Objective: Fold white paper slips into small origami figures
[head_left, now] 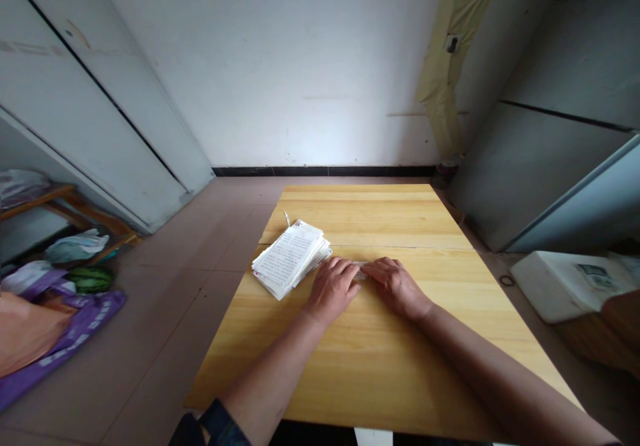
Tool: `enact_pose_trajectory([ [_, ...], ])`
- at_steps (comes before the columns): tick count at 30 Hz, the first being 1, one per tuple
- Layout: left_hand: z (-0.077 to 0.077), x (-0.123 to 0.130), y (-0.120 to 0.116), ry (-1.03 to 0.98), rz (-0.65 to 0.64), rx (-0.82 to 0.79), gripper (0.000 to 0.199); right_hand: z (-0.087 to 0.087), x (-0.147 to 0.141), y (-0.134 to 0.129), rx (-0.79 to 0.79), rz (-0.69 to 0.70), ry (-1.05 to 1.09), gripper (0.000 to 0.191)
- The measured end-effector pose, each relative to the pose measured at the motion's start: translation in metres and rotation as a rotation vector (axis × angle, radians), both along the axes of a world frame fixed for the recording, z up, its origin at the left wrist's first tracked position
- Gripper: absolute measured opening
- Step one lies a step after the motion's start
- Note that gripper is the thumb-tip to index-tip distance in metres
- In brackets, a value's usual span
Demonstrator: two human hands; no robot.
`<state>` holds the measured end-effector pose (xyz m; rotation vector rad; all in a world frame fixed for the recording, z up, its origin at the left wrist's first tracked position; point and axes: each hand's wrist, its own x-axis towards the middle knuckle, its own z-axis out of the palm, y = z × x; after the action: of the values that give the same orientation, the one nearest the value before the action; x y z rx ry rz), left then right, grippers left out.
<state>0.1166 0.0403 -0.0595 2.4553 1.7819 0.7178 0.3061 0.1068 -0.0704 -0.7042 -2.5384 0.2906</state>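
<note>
A small folded strip of printed paper (361,274) lies on the wooden table (390,379), mostly covered by my fingers. My left hand (333,291) is closed on its left end, with the fingertips bent down and the thumb toward the middle. From the other side, my right hand (399,287) grips the right end, its fingers close together. Just left of my left hand rests a loose, uneven stack of printed sheets (289,256), partly hidden at its right edge by that hand.
A thin paper scrap (287,219) sticks up behind the stack. Beyond the table is a white wall (310,66). On the floor at left are a purple bag (90,323) and a watermelon (91,279). A white box (570,286) stands at right, near a grey cabinet (545,159).
</note>
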Motion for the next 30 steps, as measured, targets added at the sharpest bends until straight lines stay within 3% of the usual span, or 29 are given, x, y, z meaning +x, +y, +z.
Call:
enact_pose_trajectory([
  [4,0.001,0.004,0.012,0.028,-0.018,-0.012,0.004,-0.004,0.006,0.019,-0.091,-0.07,0.215,0.045],
  [8,0.0,0.004,0.019,0.073,-0.023,0.013,0.011,-0.008,0.012,0.032,0.001,0.003,0.193,0.056],
  [12,-0.001,0.004,0.02,0.127,-0.005,0.032,0.012,-0.011,0.008,0.031,0.028,0.027,0.127,0.049],
  [19,0.002,0.004,0.017,0.087,0.075,0.012,0.013,-0.01,0.005,0.024,-0.126,-0.066,0.19,0.058],
  [22,0.003,0.004,0.016,0.055,0.087,0.011,0.024,-0.008,0.006,0.024,-0.17,-0.069,0.2,0.063],
  [30,-0.004,-0.001,0.019,-0.014,0.059,0.029,0.011,-0.008,0.006,0.028,-0.111,-0.055,0.226,0.043],
])
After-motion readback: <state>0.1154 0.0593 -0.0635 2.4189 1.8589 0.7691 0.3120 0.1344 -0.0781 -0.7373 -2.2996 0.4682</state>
